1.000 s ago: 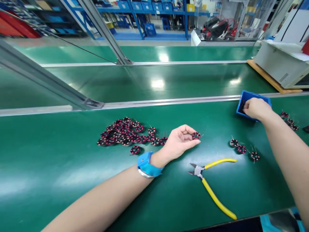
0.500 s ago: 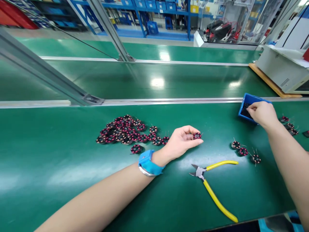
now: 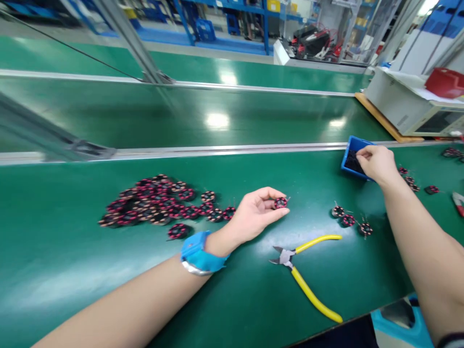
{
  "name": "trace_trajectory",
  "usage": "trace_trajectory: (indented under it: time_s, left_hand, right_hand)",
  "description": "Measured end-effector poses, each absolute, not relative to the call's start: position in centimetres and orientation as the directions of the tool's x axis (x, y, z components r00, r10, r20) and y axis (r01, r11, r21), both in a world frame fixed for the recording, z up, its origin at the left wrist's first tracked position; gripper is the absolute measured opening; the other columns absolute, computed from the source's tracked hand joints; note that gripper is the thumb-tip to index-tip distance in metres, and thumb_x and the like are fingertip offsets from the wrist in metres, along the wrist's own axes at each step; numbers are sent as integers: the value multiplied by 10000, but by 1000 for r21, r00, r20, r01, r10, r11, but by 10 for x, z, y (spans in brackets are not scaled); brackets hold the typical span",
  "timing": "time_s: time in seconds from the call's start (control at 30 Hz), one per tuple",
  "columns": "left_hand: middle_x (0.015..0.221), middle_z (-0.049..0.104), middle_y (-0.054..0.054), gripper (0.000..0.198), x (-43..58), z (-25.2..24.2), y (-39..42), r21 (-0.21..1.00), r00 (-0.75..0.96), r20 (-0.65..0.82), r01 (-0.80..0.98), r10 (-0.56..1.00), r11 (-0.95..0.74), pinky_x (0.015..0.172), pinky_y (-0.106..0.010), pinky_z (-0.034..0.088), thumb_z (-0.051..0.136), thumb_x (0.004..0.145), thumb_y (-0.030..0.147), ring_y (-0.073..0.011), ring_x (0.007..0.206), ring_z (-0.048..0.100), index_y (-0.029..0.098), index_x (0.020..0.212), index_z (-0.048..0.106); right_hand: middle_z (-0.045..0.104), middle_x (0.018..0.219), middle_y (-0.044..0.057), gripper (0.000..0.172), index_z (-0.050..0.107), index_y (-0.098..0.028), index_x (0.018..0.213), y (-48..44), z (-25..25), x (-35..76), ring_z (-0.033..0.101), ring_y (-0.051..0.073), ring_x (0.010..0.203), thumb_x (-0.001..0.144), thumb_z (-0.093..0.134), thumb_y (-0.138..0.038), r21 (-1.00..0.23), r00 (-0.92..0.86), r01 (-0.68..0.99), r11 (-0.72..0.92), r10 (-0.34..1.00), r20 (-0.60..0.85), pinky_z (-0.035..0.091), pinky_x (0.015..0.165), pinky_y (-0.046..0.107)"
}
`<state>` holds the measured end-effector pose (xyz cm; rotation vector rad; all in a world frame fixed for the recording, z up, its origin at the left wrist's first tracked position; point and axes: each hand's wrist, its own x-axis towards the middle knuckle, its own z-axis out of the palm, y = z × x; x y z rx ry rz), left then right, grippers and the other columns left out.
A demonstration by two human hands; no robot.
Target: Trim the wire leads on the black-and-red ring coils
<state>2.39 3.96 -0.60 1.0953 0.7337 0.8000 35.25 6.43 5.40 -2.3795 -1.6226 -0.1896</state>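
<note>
My left hand (image 3: 255,212), with a blue watch at the wrist, pinches a small ring-shaped wire coil (image 3: 280,203) between thumb and fingers. The coil has a black core, red windings and thin wire leads. At the right, my right hand (image 3: 379,164) reaches over the edge of a blue bin (image 3: 357,141). Its fingertips are pressed together among small dark parts (image 3: 352,162); what they grip is too small to make out. Left of my left hand lies a pile of similar coils (image 3: 155,200). Yellow-handled cutting pliers (image 3: 286,257) lie with jaws apart between my arms.
Three coils (image 3: 348,220) lie right of the pliers, and more (image 3: 409,182) sit behind my right forearm. A metal rail (image 3: 232,151) runs along the table's back. A grey machine (image 3: 406,104) on a wooden board stands at the back right. A blue stool (image 3: 402,328) shows below the table edge.
The view has swung to the right, so everything sits further left in the picture. My left hand keeps its hold on the coil, and my right hand stays at the blue bin.
</note>
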Motion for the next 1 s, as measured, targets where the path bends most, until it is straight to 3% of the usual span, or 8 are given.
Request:
trace_trajectory:
  time_s: [0.13, 0.23, 0.3, 0.37, 0.47, 0.6, 0.73, 1.0]
  left_hand:
    - [832, 661, -25, 314, 24, -3, 42, 965, 503, -121, -143, 856, 220, 721, -216, 529, 824, 595, 183, -101, 728, 623, 123, 835, 631]
    - [828, 665, -32, 316, 24, -1, 44, 976, 496, -109, -113, 862, 188, 722, -227, 539, 826, 591, 215, -114, 728, 627, 129, 831, 640]
    - [825, 668, -34, 323, 25, 0, 44, 981, 493, -104, -92, 864, 171, 732, -231, 544, 832, 584, 234, -121, 731, 629, 134, 828, 645]
    - [820, 669, -34, 328, 24, 1, 43, 985, 495, -112, -62, 862, 163, 742, -237, 549, 840, 576, 254, -129, 732, 630, 145, 819, 649]
    - [845, 674, -37, 347, 23, 0, 43, 987, 488, -138, -6, 862, 161, 770, -258, 554, 844, 580, 291, -150, 758, 631, 169, 845, 657]
    - [907, 680, -37, 362, 23, -2, 44, 988, 486, -144, 29, 862, 149, 809, -274, 552, 835, 600, 318, -173, 815, 634, 201, 900, 669]
    - [882, 675, -26, 300, 24, 1, 42, 991, 509, -127, 24, 851, 133, 807, -262, 550, 821, 620, 288, -172, 817, 634, 210, 870, 676]
    - [857, 675, -3, 176, 23, 4, 43, 997, 550, -78, 23, 831, 78, 778, -218, 530, 755, 684, 204, -136, 803, 627, 228, 838, 673]
  right_hand:
    - [707, 795, 115, 147, 713, -123, 831, 71, 65, 364, 660, 226, 763, 749, 598, -160, -357, 393, 891, -282, 871, 294, 497, 793, 325]
    - [695, 765, 97, 117, 691, -120, 796, 67, 76, 361, 655, 194, 728, 751, 585, -138, -400, 423, 870, -290, 854, 302, 508, 759, 310]
    - [688, 781, 65, 107, 670, -143, 802, 54, 81, 337, 650, 167, 729, 774, 569, -165, -507, 419, 833, -222, 851, 316, 513, 728, 291]
    - [673, 760, 32, 69, 644, -170, 776, 36, 76, 294, 642, 152, 706, 773, 589, -210, -780, 356, 626, 3, 889, 289, 516, 681, 283]
    - [654, 731, -2, 68, 617, -203, 730, 14, 51, 221, 623, 134, 681, 768, 607, -258, -961, 197, 235, 145, 961, 193, 514, 663, 276]
    - [637, 720, -14, 88, 619, -196, 723, 9, 12, 176, 611, 118, 675, 725, 675, -264, -994, 211, -108, -5, 977, -28, 498, 675, 267]
    - [625, 672, -32, 185, 618, -198, 679, 13, 0, 181, 619, 113, 666, 649, 780, -282, -917, 158, -333, -222, 945, -286, 502, 622, 241]
    - [634, 618, -44, 290, 633, -197, 651, 13, 6, 182, 614, 91, 635, 547, 864, -339, -846, 14, -406, -346, 923, -384, 507, 595, 198]
